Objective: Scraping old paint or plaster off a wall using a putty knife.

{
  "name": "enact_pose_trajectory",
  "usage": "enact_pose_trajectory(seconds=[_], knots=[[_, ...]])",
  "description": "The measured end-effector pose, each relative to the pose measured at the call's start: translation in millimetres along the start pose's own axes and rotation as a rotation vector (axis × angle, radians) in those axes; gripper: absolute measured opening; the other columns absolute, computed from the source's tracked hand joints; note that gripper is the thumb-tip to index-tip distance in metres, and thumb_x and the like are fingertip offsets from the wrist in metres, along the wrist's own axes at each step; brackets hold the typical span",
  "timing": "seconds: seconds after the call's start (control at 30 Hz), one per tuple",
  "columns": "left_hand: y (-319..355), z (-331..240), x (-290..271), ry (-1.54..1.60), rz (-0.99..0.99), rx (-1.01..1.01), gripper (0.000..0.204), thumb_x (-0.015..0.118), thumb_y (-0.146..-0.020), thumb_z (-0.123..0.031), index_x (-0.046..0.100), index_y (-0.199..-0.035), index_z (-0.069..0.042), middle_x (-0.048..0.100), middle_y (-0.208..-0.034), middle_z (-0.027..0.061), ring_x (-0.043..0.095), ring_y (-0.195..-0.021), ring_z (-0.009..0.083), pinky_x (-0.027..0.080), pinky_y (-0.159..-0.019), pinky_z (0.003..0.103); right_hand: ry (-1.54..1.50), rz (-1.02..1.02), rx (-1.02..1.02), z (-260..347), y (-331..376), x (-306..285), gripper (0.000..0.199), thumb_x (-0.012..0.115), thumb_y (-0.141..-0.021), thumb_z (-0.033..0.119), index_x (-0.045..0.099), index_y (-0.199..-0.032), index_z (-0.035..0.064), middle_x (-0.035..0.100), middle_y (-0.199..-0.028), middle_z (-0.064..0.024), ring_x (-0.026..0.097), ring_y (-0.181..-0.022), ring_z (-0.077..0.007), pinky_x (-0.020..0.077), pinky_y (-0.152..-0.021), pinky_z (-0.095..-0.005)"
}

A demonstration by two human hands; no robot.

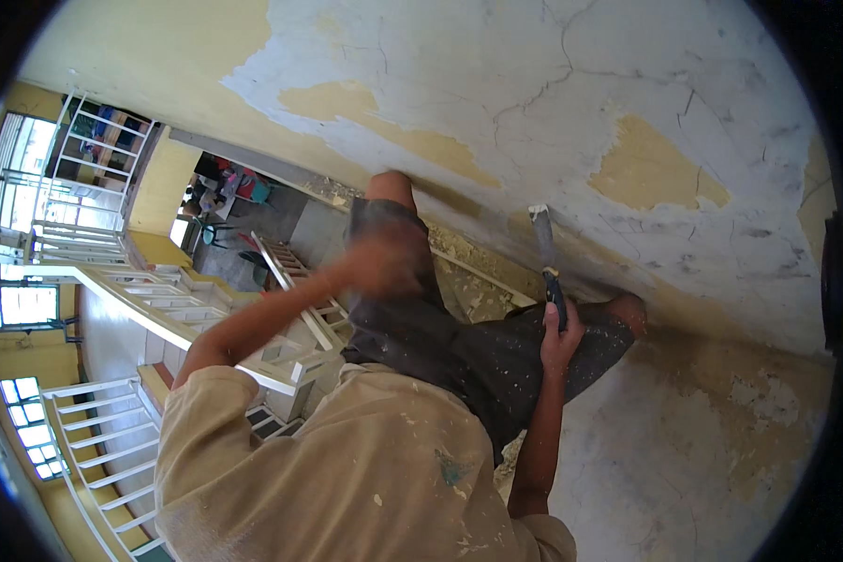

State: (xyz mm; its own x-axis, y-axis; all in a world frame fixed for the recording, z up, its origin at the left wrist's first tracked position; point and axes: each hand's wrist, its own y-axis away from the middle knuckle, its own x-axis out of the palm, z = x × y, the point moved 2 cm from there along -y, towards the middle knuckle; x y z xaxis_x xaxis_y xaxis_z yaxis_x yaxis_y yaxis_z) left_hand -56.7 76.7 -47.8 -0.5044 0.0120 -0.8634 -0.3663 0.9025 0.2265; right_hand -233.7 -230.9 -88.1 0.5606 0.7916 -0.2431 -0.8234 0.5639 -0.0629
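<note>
My right hand (560,345) is closed round the dark handle of a scraper (548,251), close to my right knee. The scraper's narrow grey blade points at the wall, and its tip carries whitish residue. Whether the tip touches the wall I cannot tell. My left hand (382,260) is smeared by motion over my left thigh, so its fingers do not show. In front stands a cracked wall (496,56), whitish where its yellow paint (646,169) has peeled, with patches of that paint left on it.
Paint flakes litter a ledge (468,281) between my legs. White stair railings (159,309) run along the left. A wooden ladder-like frame (295,286) is beside my left arm. Lower down, chairs (211,229) and red and dark items stand on a floor.
</note>
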Motion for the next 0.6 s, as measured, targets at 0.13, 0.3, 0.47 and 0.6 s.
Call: enact_pose_trajectory(seconds=[0.13, 0.3, 0.47, 0.6], knots=[[82, 149, -66, -0.485, -0.569, -1.601, 0.042, 0.041, -0.093, -0.031, 0.049, -0.123, -0.003, 0.051, -0.120, 0.0240, 0.056, -0.104, 0.0323, 0.044, -0.081, 0.044, 0.015, -0.040, -0.082, 7, 5, -5, 0.031, 0.055, -0.089, 0.028, 0.058, -0.095, -0.0026, 0.048, -0.062, 0.0000, 0.044, -0.057, -0.0079, 0.0355, -0.053, -0.0235], [50, 97, -23, 0.334, -0.731, -0.636, 0.038, 0.049, -0.091, -0.023, 0.049, -0.122, -0.001, 0.054, -0.117, 0.0215, 0.050, -0.111, 0.0342, 0.037, -0.094, 0.039, -0.036, -0.224, -0.077, 21, 46, -19, 0.033, 0.061, -0.082, 0.017, 0.053, -0.106, -0.0028, 0.060, -0.082, -0.0104, 0.056, -0.074, -0.0219, 0.0445, -0.072, -0.0333], [-54, -71, 45, 0.280, -0.056, 0.076, 0.029, 0.055, -0.088, -0.024, 0.057, -0.112, -0.008, 0.057, -0.114, 0.0140, 0.053, -0.105, 0.0318, 0.041, -0.091, 0.039, 0.040, -0.395, 0.076, 31, 82, -53, 0.028, 0.066, -0.079, 0.016, 0.054, -0.099, 0.0016, 0.055, -0.077, -0.0046, 0.050, -0.069, -0.0141, 0.0428, -0.066, -0.0269], [-115, -154, 72, 0.361, -0.007, 0.119, 0.031, 0.060, -0.083, -0.033, 0.059, -0.103, -0.008, 0.059, -0.109, 0.0127, 0.054, -0.102, 0.0329, 0.044, -0.086, 0.040, 0.174, -0.542, 0.277, 35, 91, -95, 0.024, 0.067, -0.080, 0.016, 0.054, -0.095, 0.0021, 0.052, -0.072, -0.0017, 0.045, -0.064, -0.0093, 0.0394, -0.059, -0.0250]])
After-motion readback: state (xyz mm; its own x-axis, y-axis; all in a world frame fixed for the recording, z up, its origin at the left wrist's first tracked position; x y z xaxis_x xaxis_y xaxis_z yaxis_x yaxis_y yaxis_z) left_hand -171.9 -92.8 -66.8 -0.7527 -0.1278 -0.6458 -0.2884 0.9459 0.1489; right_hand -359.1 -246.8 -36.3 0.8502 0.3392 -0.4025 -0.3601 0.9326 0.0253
